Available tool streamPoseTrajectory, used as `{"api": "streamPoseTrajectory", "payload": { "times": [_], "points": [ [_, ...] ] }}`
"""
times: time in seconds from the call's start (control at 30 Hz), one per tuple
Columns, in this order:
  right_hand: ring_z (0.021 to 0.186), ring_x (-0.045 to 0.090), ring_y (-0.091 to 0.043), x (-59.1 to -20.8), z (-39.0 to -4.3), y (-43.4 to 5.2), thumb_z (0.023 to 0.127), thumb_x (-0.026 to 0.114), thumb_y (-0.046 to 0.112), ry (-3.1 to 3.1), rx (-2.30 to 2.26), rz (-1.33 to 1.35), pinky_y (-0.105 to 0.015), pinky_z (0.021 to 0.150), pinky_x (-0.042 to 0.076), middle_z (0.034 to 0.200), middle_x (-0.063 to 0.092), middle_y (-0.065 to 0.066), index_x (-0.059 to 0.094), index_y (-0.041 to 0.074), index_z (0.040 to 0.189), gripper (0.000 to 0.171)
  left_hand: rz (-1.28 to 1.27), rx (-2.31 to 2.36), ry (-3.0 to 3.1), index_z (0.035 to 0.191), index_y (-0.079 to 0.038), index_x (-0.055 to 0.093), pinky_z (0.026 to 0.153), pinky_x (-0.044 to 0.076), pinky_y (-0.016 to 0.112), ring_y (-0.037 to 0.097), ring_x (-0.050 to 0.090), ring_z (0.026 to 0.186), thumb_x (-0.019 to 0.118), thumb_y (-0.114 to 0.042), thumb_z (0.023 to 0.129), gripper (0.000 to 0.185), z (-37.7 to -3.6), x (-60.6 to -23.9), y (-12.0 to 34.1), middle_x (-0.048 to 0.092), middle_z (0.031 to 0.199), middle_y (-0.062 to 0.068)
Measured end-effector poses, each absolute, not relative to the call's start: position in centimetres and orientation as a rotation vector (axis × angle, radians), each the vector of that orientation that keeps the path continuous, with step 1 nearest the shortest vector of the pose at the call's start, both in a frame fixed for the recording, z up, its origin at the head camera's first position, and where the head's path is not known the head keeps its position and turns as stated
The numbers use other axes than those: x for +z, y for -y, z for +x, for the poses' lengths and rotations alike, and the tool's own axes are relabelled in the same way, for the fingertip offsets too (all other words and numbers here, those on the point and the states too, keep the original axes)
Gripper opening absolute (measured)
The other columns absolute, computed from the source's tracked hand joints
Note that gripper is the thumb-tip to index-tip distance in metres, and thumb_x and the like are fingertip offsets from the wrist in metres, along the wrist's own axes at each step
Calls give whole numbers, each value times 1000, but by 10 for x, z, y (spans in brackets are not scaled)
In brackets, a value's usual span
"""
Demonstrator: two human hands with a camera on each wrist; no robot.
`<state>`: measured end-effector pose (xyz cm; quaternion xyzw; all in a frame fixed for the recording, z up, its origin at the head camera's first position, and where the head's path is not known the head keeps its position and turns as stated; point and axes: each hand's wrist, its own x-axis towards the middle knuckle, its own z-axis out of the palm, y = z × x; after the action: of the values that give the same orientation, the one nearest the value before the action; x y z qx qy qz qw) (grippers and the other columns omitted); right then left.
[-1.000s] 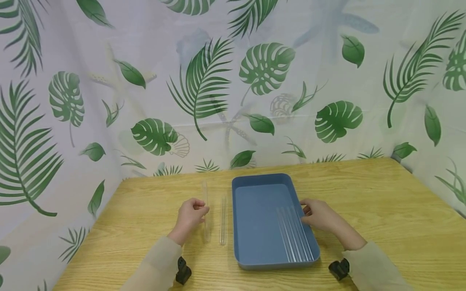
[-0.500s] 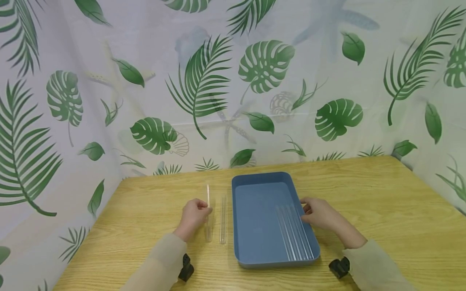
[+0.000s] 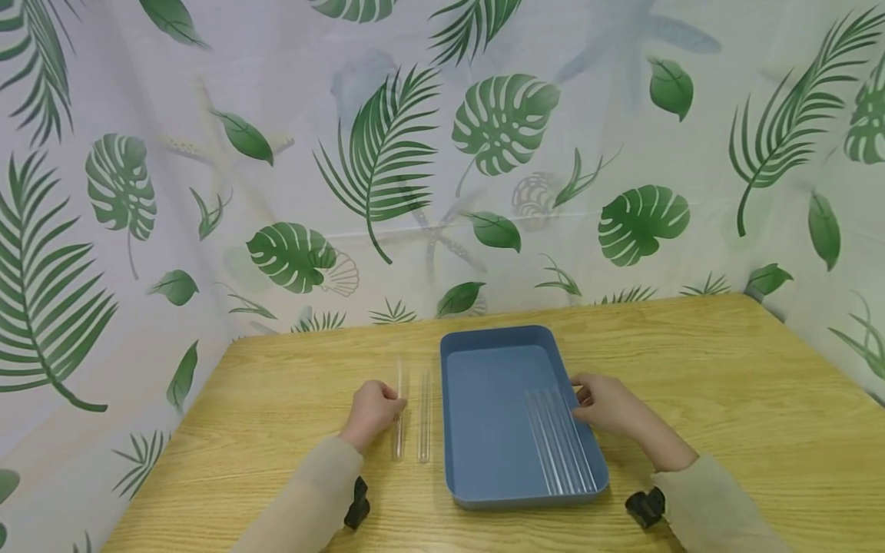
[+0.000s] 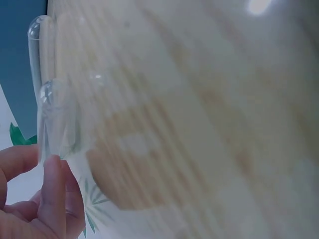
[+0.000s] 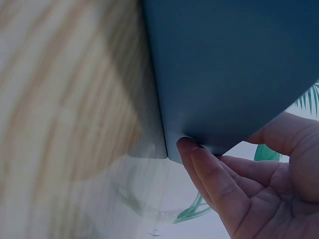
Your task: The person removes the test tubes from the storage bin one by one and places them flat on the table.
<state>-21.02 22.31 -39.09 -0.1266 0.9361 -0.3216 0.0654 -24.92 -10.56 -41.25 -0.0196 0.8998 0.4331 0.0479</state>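
My left hand (image 3: 373, 415) pinches a clear test tube (image 3: 398, 445) between thumb and fingers, left of the tray. Its rounded end shows in the left wrist view; whether the tube touches the table I cannot tell. Just right of it, another clear test tube (image 3: 424, 430) lies roughly parallel on the table. A blue rectangular tray (image 3: 491, 430) holds several clear test tubes (image 3: 561, 445) side by side along its right part. On the tray's right side, my right hand (image 3: 604, 403) grips the wall, fingertips against the outside and the thumb passing behind the rim in the right wrist view.
The wood-grain table (image 3: 719, 384) spreads out on both sides of the tray. A leaf-printed cloth (image 3: 429, 153) hangs behind it and along both sides. Each wrist wears a small black camera, such as the right one (image 3: 645, 508).
My left hand has moved slightly right with its test tube, closer to the tube on the table and nearly parallel to it. The right hand keeps its place on the tray.
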Motion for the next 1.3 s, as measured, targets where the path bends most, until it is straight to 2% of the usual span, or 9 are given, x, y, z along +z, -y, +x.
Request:
{"api": "streamPoseTrajectory", "payload": {
  "times": [0.23,0.63,0.87,1.13,1.3],
  "points": [
    [84,56,-33,-391,-210,-223,78,60,0,-2825,-964,-378,-37,64,48,93,56,-23,42,-19,116,46,-41,1273,-2743,74,1,53,47,41,24,15,53,52,60,-4,81,12,-248,-413,105,53,66,8],
    [82,56,-32,-394,-210,-225,78,60,-1,-2823,-982,-395,-37,62,48,91,56,-23,42,-19,116,46,-16,1207,-2745,66,0,51,44,40,25,15,49,44,61,-1,80,17,-254,-420,105,53,55,9],
    [83,55,-33,-395,-211,-225,78,60,-1,-2823,-988,-392,-36,61,48,92,56,-23,42,-19,116,46,0,1201,-2748,62,-5,48,43,37,23,13,45,43,60,-3,81,23,-248,-413,104,54,55,10],
    [84,55,-33,-394,-212,-225,78,60,0,-2812,-991,-382,-36,62,48,93,56,-23,41,-19,117,47,-4,1192,-2752,65,-4,48,44,40,24,15,50,47,61,-5,81,21,-250,-415,104,55,60,9],
    [85,55,-33,-395,-212,-225,78,60,1,-2813,-991,-386,-37,62,48,93,56,-23,41,-19,117,47,3,1178,-2752,61,-5,48,43,38,25,12,43,42,63,-7,81,25,-250,-415,103,53,53,8]
  ]
}}
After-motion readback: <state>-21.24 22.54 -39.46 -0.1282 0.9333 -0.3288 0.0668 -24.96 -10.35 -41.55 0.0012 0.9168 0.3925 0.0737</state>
